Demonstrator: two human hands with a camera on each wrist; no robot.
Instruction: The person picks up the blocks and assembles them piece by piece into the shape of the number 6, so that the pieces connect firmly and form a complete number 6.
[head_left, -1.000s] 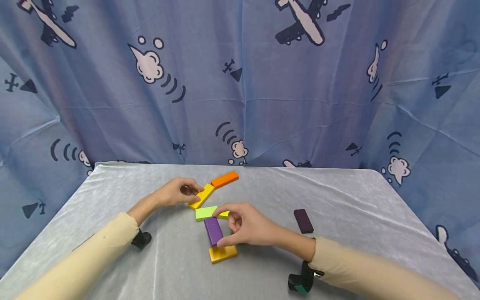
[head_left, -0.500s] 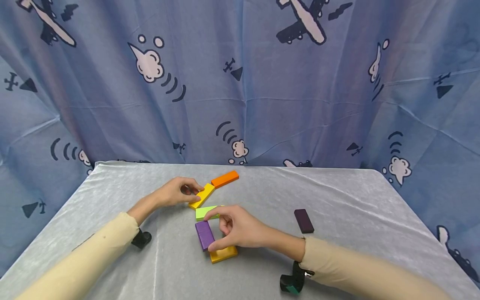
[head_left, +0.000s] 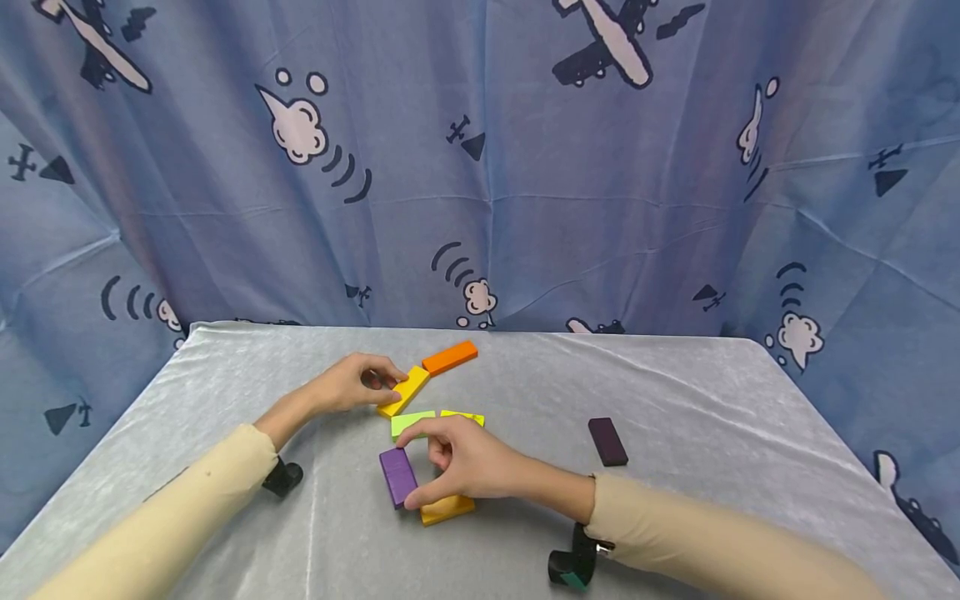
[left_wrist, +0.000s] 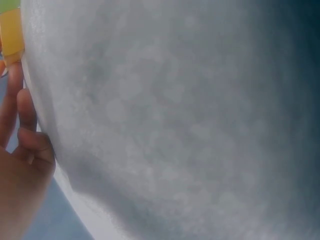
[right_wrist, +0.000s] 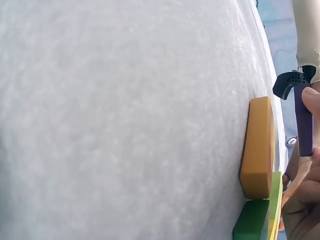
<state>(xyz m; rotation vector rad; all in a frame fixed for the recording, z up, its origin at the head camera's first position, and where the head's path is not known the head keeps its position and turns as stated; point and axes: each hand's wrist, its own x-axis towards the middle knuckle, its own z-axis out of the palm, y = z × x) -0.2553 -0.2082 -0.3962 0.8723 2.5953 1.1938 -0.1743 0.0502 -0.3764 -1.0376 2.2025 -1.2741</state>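
Observation:
My left hand [head_left: 352, 383] pinches a yellow block [head_left: 412, 385] between fingers and thumb; the block lies on the cloth at a slant. In the left wrist view its fingertips are at the block's end. My right hand [head_left: 476, 458] grips a purple block [head_left: 397, 477] by its two ends, thumb nearer me and index finger farther away. The right wrist view shows this purple block [right_wrist: 304, 122] raised above the cloth. Partly behind the right hand lie a golden-yellow block [head_left: 447, 510], a light green block [head_left: 411, 425] and a bright yellow block [head_left: 468, 417].
An orange block [head_left: 450, 357] lies at the far end of the yellow one. A dark, blackish block [head_left: 607, 442] is off to the right. In the right wrist view a dark green block [right_wrist: 252, 220] adjoins the golden-yellow one. Grey cloth [head_left: 675, 392] covers the table; a blue curtain hangs behind.
My right hand has carried the purple block leftward and slightly toward me, off from above the golden-yellow block, uncovering the bright yellow one. The left hand has stayed still.

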